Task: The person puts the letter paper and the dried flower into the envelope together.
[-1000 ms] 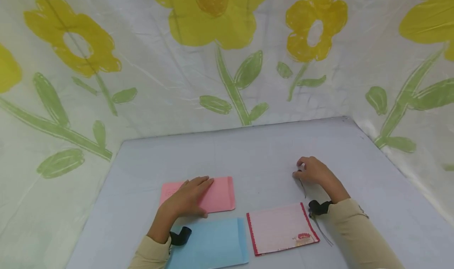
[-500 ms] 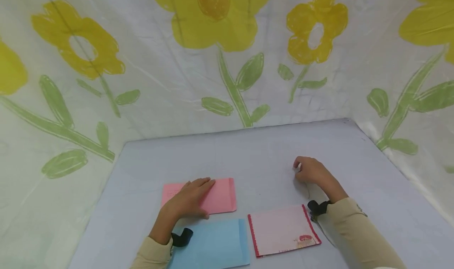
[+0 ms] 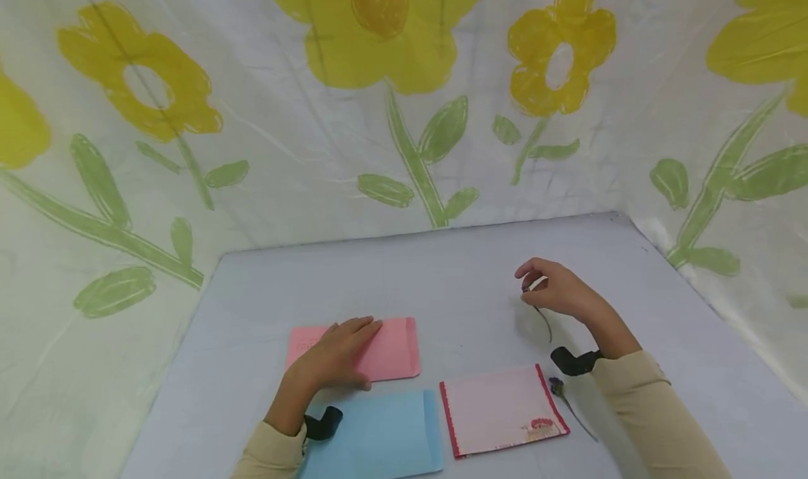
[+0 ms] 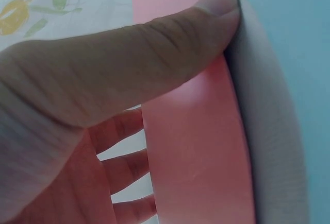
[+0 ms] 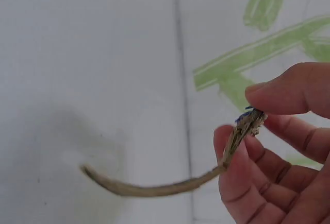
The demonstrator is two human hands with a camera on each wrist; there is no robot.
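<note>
Right hand (image 3: pixel 555 289) is up over the worktop (image 3: pixel 442 282), right of centre, pinching a dried flower (image 5: pixel 154 190) by the head. Right wrist view: thumb and index come close together on the head, with bits of blue showing there; other fingers loosely bent below. Stem hangs free, brown and bowed, its tip well clear of the fingers. Soft shadow on the worktop under the hand.

Left hand (image 3: pixel 337 353) lies over the pink envelope (image 3: pixel 388 349), palm down. Fingers fairly straight and slightly spread, resting on it, nothing gripped; thumb well out from them. Left wrist view: thumb reaches across the near edge of the pink envelope; whether the thumb tip presses it, can't tell. Faint print on the pink envelope's left part, flap at its right end.

Blue envelope (image 3: pixel 385 433) is just nearer than the pink one, partly covered by the left wrist, flap at right too. Red-edged paper (image 3: pixel 495 405) lies right of the blue one, pale pink, small red picture in its near right corner. Second flower (image 3: pixel 576 410) lies just beside its right edge, dark head at the far end, stem slanting toward the right sleeve (image 3: pixel 656 416). White curtain (image 3: pixel 284 114) with yellow flower drawings behind.
</note>
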